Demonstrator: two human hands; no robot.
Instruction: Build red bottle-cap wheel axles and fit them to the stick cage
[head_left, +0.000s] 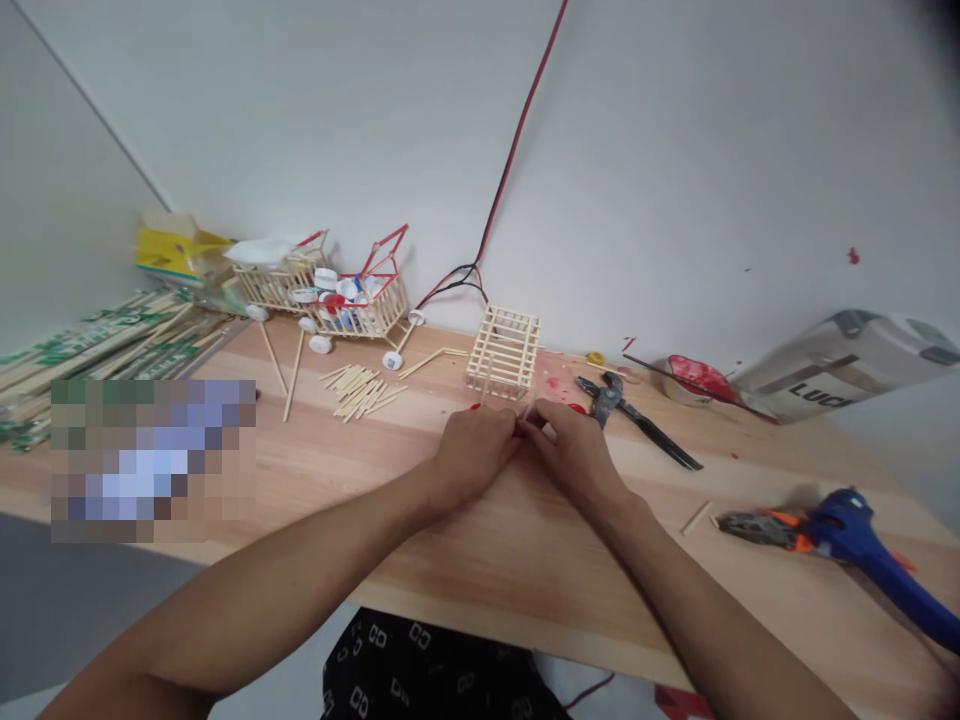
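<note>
On the smooth, pale wood-grained worktop [300, 510], the bare left hand [476, 452] and right hand [576, 446] meet, fingers curled; what they grip, if anything, I cannot tell. At twelve o'clock beyond them sits a box-shaped lattice of slim pale wooden sticks [504, 350], its long axis running roughly six to half past twelve. A small rounded red piece [577, 408] shows at the right hand's twelve.

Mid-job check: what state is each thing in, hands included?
Left hand, fingers bent, grip unclear
Right hand, fingers curled at a small red piece, grip unclear
Slatted stick basket, standing, no wheels visible
Front cart, full of bottle caps
Rear cart, white cover on top
Short sticks, loosely heaped
Adjustable pliers, lying down
Combination pliers, lying down, handles partly hidden
Blue tool, likely a glue gun, lying down, power unclear
</note>
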